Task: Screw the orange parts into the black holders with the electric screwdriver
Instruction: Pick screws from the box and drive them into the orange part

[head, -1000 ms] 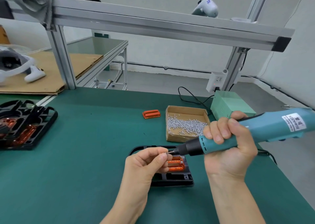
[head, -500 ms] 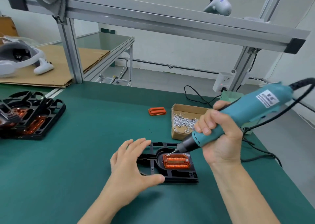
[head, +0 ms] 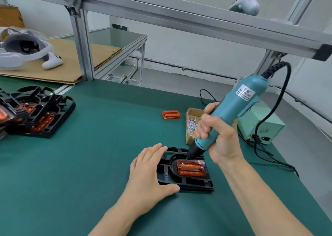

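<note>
A black holder (head: 195, 184) lies on the green mat in front of me with an orange part (head: 191, 168) seated in its recess. My left hand (head: 150, 171) rests flat on the holder's left end, fingers straight, thumb along its front edge. My right hand (head: 218, 136) grips the teal electric screwdriver (head: 233, 110), tilted steeply. Its bit tip stands on a screw at the orange part's top left corner. A second screw head shows at the part's right side.
A cardboard box of screws (head: 193, 125) and a loose orange part (head: 171, 114) lie behind the holder. The screwdriver's power unit (head: 264, 128) and black cable are at the right. Several stacked black holders with orange parts (head: 38, 117) sit at the left. An aluminium frame crosses overhead.
My left hand let go of the screw at the bit and laid itself flat on the holder. The screwdriver swung from near level to steep, its tip now down on the orange part.
</note>
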Action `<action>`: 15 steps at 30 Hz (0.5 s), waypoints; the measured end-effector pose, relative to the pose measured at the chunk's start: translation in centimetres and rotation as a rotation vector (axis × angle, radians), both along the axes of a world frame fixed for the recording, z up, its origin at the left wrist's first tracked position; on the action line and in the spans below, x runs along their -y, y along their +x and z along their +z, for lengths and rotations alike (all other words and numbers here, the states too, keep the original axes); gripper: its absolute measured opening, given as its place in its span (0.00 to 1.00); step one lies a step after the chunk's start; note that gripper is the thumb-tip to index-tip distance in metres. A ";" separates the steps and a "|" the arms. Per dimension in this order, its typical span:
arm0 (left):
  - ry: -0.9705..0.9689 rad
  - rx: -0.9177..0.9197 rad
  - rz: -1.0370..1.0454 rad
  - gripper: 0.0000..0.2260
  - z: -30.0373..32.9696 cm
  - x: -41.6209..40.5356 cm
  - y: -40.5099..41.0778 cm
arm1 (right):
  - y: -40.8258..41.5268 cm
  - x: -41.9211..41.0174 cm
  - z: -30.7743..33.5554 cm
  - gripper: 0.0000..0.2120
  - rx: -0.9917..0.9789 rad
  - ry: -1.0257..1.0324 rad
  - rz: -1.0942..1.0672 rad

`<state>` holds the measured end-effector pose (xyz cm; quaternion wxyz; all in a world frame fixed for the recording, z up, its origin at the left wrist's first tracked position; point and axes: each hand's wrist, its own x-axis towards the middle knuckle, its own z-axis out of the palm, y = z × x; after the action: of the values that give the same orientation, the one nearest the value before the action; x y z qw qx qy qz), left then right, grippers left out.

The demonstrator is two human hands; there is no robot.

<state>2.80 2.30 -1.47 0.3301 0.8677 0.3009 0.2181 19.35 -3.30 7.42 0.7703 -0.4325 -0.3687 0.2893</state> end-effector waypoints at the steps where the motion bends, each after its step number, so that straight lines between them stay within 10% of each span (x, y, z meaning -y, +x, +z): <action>1: -0.003 0.005 -0.002 0.42 0.0 0.0 0.0 | -0.1 -0.1 0.0 0.10 0.005 -0.010 0.000; 15: -0.005 0.027 -0.007 0.41 -0.3 -0.1 0.1 | -0.3 -1.1 -0.5 0.09 0.045 -0.068 0.023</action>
<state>2.85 2.38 -1.80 0.3373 0.8649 0.2937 0.2278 19.01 -2.21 6.97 0.7433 -0.4604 -0.3810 0.3006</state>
